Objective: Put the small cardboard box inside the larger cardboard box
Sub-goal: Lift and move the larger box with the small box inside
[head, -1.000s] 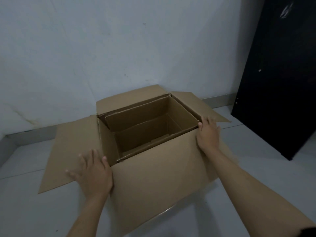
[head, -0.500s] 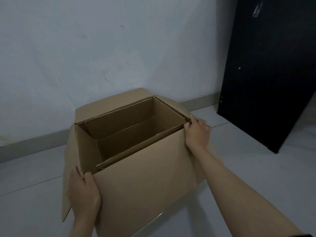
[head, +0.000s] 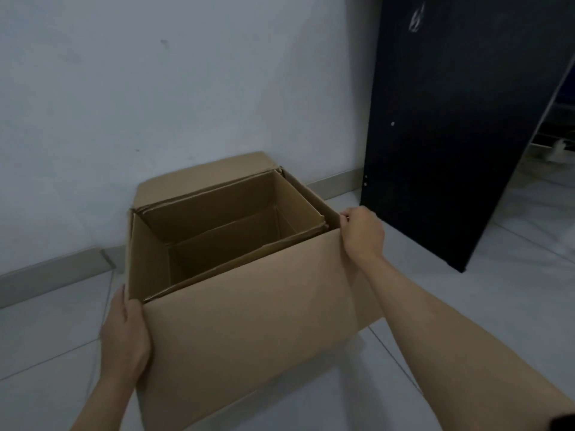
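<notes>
The larger cardboard box [head: 249, 321] stands open on the floor in front of me. The small cardboard box [head: 224, 219] sits inside it, also open and empty, its walls close against the larger box's walls. My left hand [head: 126, 334] presses flat against the raised left flap at the near left corner. My right hand [head: 362, 233] grips the raised right flap at the near right corner. The far flap stands up against the wall.
A pale wall [head: 155, 88] rises right behind the box, with a grey skirting strip [head: 53, 270] along the floor. A tall black panel [head: 460, 119] leans at the right. Light floor tiles [head: 482, 306] lie around the box.
The left and right flaps, spread flat a second ago, have been folded up to vertical by my hands. My view has shifted left and closer to the box.
</notes>
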